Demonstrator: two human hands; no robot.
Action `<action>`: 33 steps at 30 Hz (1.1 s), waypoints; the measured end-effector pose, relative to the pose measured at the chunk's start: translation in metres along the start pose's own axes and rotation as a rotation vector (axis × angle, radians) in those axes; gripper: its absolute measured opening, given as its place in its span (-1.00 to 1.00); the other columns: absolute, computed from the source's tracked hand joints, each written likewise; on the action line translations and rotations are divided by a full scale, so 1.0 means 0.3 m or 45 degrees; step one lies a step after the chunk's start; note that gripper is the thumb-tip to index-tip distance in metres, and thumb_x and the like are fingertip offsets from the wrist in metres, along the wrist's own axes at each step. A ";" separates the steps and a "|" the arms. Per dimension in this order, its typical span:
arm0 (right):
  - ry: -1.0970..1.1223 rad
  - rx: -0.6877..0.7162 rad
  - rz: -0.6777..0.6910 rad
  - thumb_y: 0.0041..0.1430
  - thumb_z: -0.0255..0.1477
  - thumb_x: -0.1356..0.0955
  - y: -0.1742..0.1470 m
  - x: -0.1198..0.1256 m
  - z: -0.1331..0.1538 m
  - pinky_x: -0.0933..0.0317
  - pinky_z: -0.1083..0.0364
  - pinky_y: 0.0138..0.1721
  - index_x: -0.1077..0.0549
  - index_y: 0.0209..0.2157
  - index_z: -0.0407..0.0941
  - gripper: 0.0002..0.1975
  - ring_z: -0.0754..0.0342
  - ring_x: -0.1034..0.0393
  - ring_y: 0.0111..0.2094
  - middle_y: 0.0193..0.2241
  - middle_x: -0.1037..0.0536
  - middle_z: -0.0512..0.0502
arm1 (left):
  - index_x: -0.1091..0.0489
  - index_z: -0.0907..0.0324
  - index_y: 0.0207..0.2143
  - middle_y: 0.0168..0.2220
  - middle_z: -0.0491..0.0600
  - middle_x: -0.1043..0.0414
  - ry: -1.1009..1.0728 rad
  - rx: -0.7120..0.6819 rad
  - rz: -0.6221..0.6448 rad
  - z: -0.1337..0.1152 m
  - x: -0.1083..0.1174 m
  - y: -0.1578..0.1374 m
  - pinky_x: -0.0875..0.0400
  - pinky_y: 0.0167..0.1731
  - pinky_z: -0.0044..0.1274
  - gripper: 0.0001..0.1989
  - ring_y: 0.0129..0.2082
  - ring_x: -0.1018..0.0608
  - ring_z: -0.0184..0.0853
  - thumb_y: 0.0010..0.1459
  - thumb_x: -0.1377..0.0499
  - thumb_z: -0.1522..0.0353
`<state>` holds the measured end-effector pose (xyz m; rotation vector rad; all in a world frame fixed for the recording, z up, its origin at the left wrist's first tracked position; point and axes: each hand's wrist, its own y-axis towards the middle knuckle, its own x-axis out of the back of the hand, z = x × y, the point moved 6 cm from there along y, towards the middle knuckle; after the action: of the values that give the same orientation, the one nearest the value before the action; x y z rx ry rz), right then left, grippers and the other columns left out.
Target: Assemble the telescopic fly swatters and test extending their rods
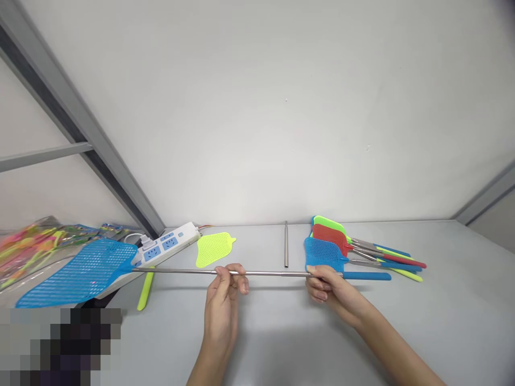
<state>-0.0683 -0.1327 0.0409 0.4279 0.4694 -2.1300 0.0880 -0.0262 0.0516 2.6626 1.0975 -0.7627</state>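
Note:
Stretched across the view is a blue fly swatter [76, 273] with a long, extended metal rod and a blue grip at its right end. My left hand [223, 300] pinches the rod near its middle. Close to the grip, my right hand [332, 292] is wrapped around the same rod. Behind my hands lie a loose yellow-green swatter head [216, 249] and a short metal telescopic rod [286, 245]. A yellow-green handle grip [145, 289] rests below the swatter's rod on the left. Beyond my right hand is a pile of swatters, a red swatter head [328, 237] among them.
A white power strip [169, 244] with a plug in it sits at the left back. Colourful items in clear plastic bags [48, 238] lie further left. A pale wall [281, 118] and grey metal frame bars [86, 118] bound the grey table [454, 300].

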 end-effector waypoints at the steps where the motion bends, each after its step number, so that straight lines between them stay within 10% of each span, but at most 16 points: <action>1: -0.008 0.005 -0.005 0.03 -0.36 -0.25 0.002 0.003 -0.001 0.18 0.15 -0.59 0.04 -0.74 -0.12 -0.59 0.25 0.14 -0.68 -0.73 0.07 0.14 | -0.31 0.22 -0.53 -0.66 -0.13 -0.18 -0.014 0.008 -0.006 0.006 -0.002 -0.001 -0.13 -0.52 -0.59 -0.66 -0.61 -0.22 -0.46 0.03 0.00 0.13; 11: -0.091 0.011 0.076 0.04 -0.30 -0.25 0.007 0.000 -0.014 0.18 0.15 -0.59 -0.14 -0.74 -0.16 -0.62 0.25 0.08 -0.68 -0.74 0.03 0.13 | -0.40 0.26 -0.44 -0.72 -0.11 -0.14 -0.050 0.029 0.018 0.012 0.001 -0.006 -0.17 -0.50 -0.55 -0.34 -0.63 -0.24 -0.41 -0.02 0.25 -0.07; 22: -0.052 0.014 0.051 0.05 -0.31 -0.24 0.010 0.016 -0.009 0.17 0.15 -0.59 -0.17 -0.73 -0.17 -0.64 0.25 0.09 -0.68 -0.75 0.02 0.12 | -0.37 0.21 -0.31 -0.72 -0.17 -0.16 -0.126 -0.170 -0.126 -0.018 0.035 0.006 -0.16 -0.53 -0.63 -0.67 -0.64 -0.24 -0.49 0.05 -0.01 0.15; 33: -0.063 0.021 -0.011 0.02 -0.28 -0.25 0.011 0.031 -0.009 0.15 0.16 -0.60 -0.22 -0.74 -0.17 -0.63 0.24 0.09 -0.68 -0.75 0.05 0.12 | -0.35 0.19 -0.19 -0.72 -0.19 -0.15 -0.181 -0.059 -0.080 0.007 0.026 0.007 -0.17 -0.52 -0.61 -0.59 -0.65 -0.20 -0.50 0.00 -0.04 0.12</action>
<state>-0.0705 -0.1398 0.0337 0.3822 0.4265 -2.1491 0.0933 -0.0236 0.0458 2.5034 1.1520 -0.9110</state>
